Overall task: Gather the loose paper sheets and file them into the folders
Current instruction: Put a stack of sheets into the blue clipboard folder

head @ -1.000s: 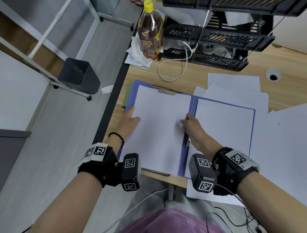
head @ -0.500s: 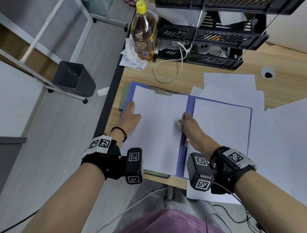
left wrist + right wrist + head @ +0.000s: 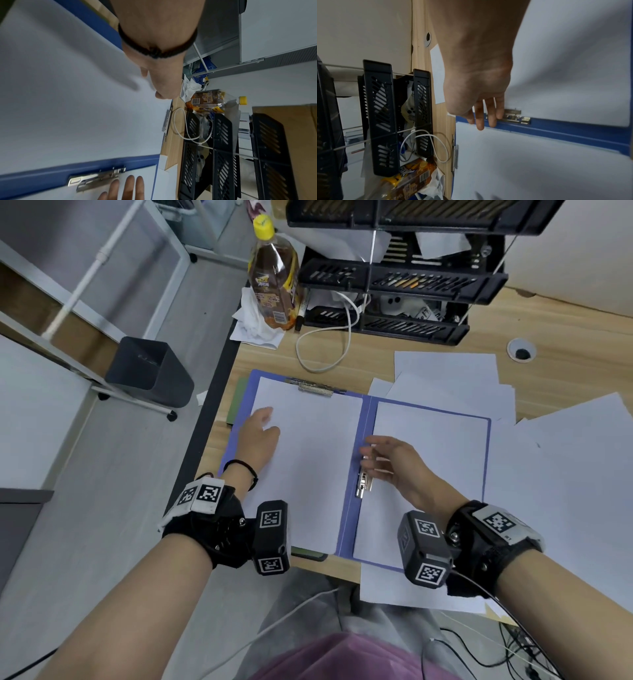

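A blue folder (image 3: 366,412) lies open on the wooden desk. One white sheet (image 3: 308,460) covers its left half under a metal top clip (image 3: 315,387); another sheet (image 3: 438,446) lies in its right half. My left hand (image 3: 260,433) sits at the left sheet's left edge with relaxed fingers, and the left wrist view shows this left hand (image 3: 163,83) slightly above the paper. My right hand (image 3: 376,457) hovers over the spine with straight, spread fingers, just beyond the silver side clip (image 3: 364,486). The right wrist view shows the right hand (image 3: 481,116) holding nothing, beside that clip (image 3: 515,115).
Loose white sheets (image 3: 445,371) spread behind and right of the folder (image 3: 565,474). A green folder (image 3: 236,402) peeks from under the blue one. At the back stand a drink bottle (image 3: 274,285), tissues (image 3: 253,326), a black tray rack (image 3: 394,289) and a white cable (image 3: 322,350).
My right hand has come off the left sheet's right edge, and its fingers now spread above the spine clip. My left hand has stayed at the sheet's left edge.
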### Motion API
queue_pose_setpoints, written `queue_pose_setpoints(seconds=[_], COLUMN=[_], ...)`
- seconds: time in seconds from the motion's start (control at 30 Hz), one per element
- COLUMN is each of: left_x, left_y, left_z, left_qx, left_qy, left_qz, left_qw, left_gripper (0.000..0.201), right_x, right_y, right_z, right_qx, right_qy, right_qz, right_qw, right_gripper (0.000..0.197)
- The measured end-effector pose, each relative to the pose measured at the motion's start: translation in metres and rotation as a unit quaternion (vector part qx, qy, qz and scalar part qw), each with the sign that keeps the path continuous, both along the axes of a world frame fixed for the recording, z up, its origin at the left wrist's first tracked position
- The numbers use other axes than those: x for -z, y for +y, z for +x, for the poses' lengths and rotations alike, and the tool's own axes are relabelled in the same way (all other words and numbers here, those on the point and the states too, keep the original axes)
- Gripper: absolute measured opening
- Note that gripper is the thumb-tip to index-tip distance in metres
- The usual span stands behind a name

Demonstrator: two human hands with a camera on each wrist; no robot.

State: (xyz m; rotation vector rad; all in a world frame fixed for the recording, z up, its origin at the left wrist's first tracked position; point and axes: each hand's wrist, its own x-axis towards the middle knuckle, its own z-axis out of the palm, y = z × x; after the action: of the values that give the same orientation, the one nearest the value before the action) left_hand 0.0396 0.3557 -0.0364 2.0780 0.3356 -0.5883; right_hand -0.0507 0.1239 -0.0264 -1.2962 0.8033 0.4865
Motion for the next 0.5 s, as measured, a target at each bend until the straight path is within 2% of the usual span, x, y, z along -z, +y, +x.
queue_pose_setpoints(seconds=[0.1,0.17,0.3,0.5], left_x=[-0.004,-0.007,-0.009,-0.007], left_y=[-0.025,-0.042,-0.073,-0.094], left_z=[-0.013,-0.023,-0.041,-0.044], left_qx=[0.018,0.04,0.079,0.08], left_qy=[0.014,0.041,0.081,0.074], left_qz=[-0.044,-0.06,-0.064,-0.069], left_qw=[0.999,0.997,0.992,0.992], left_gripper=[0.03,0.024,0.025,0.024], right_x=[0.005,0.009,0.02,0.025], right_y=[-0.016,-0.026,-0.048,-0.068], right_z=[-0.019,-0.032,-0.053,-0.056], right_qx=[-0.001,-0.007,-0.038,-0.071], right_qy=[0.01,0.022,0.046,0.053], right_qz=[-0.001,0.001,-0.03,-0.046], right_qw=[1.0,1.0,0.998,0.995], right_gripper=[0.025,0.022,0.02,0.018])
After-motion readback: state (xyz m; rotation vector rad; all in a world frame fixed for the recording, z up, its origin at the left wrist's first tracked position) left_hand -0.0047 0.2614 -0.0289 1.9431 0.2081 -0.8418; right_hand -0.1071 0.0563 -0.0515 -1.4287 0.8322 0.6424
